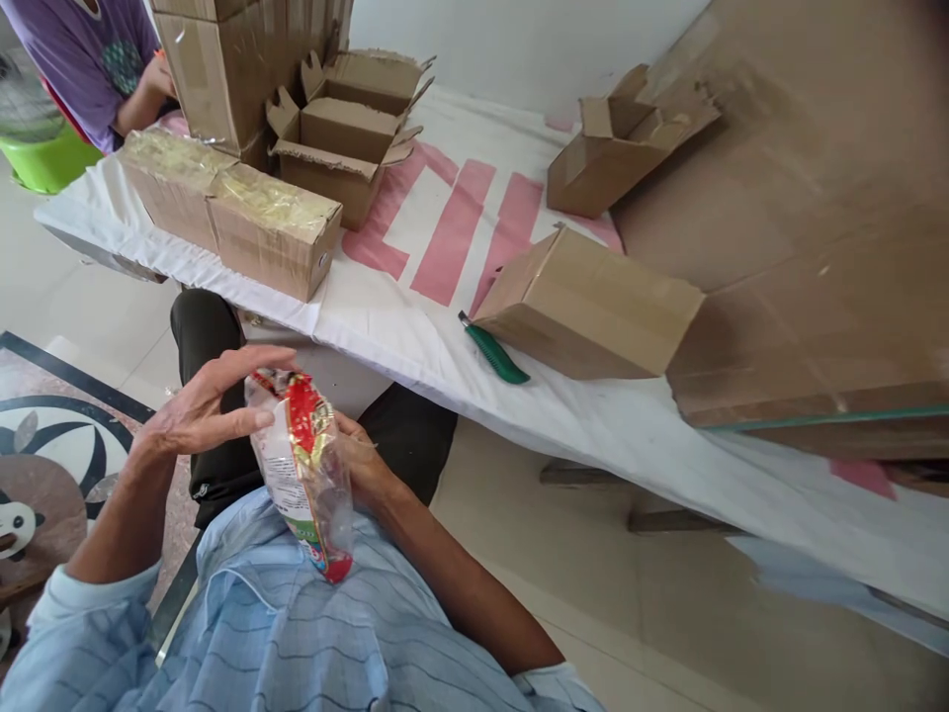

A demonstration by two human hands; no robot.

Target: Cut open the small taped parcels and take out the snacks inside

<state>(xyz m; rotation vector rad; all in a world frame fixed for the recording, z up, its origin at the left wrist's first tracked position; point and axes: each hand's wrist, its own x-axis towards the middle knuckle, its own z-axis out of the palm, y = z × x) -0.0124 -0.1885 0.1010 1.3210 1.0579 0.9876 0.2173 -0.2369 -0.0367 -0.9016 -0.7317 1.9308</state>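
Observation:
A plastic packet (303,465), printed red, white and green with a clear part, stands upright over my lap. My right hand (363,465) grips it from behind, fingers wrapped round its far side. My left hand (204,400) rests against the packet's top left, its fingers stretched out and flat, fingertips touching the crinkled upper end. Both hands are below the near edge of a low table (415,336) covered in white cloth with pink stripes.
On the table: a closed cardboard box (585,307) with a green-handled cutter (493,351) beside it, two taped boxes (229,213), open empty boxes (348,129), another open box (623,143), large flat cardboard (808,247). Another person in purple (96,59) sits far left by a green tub (48,158).

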